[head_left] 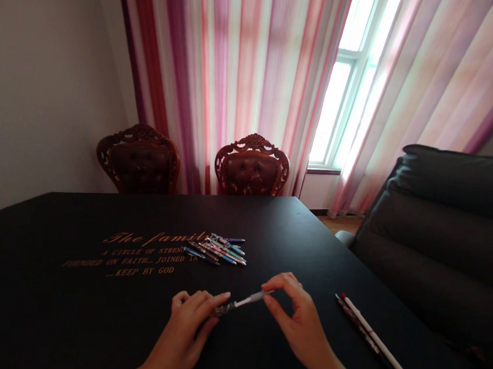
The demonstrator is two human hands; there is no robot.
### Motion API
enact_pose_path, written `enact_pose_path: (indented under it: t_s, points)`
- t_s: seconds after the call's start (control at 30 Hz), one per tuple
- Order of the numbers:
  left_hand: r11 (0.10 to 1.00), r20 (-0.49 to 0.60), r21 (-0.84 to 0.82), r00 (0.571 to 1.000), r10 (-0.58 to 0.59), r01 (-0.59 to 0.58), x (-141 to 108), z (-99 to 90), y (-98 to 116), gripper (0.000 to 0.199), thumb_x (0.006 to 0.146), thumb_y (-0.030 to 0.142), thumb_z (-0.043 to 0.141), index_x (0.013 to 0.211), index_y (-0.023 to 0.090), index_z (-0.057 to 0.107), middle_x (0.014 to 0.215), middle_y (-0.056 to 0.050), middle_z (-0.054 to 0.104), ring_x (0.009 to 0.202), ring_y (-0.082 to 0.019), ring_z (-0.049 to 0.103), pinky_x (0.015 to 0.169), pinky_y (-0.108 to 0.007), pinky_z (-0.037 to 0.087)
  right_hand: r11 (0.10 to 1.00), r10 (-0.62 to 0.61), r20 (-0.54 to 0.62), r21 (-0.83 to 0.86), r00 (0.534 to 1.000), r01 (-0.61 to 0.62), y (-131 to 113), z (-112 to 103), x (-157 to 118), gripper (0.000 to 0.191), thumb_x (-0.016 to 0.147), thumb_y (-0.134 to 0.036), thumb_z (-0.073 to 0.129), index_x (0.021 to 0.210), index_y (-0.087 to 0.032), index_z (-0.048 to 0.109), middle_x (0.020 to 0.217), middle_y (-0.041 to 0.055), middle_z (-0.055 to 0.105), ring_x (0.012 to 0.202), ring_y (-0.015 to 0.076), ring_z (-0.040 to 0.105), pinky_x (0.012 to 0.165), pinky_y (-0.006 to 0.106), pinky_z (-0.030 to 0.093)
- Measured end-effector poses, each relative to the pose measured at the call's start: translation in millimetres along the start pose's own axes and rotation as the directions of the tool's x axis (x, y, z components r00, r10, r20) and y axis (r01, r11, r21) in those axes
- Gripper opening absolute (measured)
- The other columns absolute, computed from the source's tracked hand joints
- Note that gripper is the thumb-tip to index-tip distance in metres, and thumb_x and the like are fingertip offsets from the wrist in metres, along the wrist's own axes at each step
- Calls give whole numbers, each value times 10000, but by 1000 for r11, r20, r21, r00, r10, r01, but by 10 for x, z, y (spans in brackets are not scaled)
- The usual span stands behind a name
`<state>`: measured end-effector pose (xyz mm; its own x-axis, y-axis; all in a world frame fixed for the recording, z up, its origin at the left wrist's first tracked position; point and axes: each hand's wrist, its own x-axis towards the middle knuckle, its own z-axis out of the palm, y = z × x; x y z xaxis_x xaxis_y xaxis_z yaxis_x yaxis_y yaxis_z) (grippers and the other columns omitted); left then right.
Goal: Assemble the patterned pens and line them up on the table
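Gold lettering (136, 254) on the black table (49, 328) reads "The family", then "A CIRCLE OF STREN", "FOUNDED ON FAITH… JOINED IN" and "KEEP BY GOD". Just below and right of that lettering, the person's 2 hands hold a slim pen (243, 302), its smooth pale barrel ending in a dark patterned section. The left hand (183, 331) curls closed over the patterned end, while the right hand (300, 321) pinches the pale end between thumb and forefinger, nearly shut. Touching the lettering's right end lies a loose heap of multicoloured pens (219, 249). Farther right of it rest 2 long slender rods (374, 340), 1 white and red-tipped, 1 dark. Beyond the lettering stand 2 carved wooden chairs (251, 165) with buttoned leather backs, before striped pink curtains (237, 67); a dark padded sofa (436, 229) sits off to the right.
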<state>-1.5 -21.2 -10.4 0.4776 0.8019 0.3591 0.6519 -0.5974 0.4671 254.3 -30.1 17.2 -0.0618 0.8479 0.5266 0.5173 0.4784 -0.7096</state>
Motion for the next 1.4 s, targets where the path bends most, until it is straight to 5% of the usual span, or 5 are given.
enact_pose_path:
  t_s: [0.33,0.83,1.4]
  points:
    - [988,174,70,977,120,-134,7,-63,99,641,929,40,353,1430,439,321,1099,-23,594,951,-185,572,915,-405,315,1000,22,40,-8,999,-22,-56,-9,-4,76,854,-202,614,891,-255,654,878,-2,670,920,228,575,864,371,389]
    - [992,150,61,984,98,-108,-5,-33,28,656,927,18,312,1443,422,299,1091,-32,563,957,-199,562,911,-442,303,997,65,-29,32,997,-64,45,-100,26,77,874,-264,593,923,-259,652,894,-2,663,922,220,587,917,367,374]
    - [992,154,49,982,109,-118,1,-23,26,622,952,34,291,1459,392,273,1090,-42,569,961,-195,563,916,-446,287,993,111,60,42,992,-114,-100,9,-6,82,809,-172,662,846,-244,678,871,-10,678,896,208,598,862,343,395]
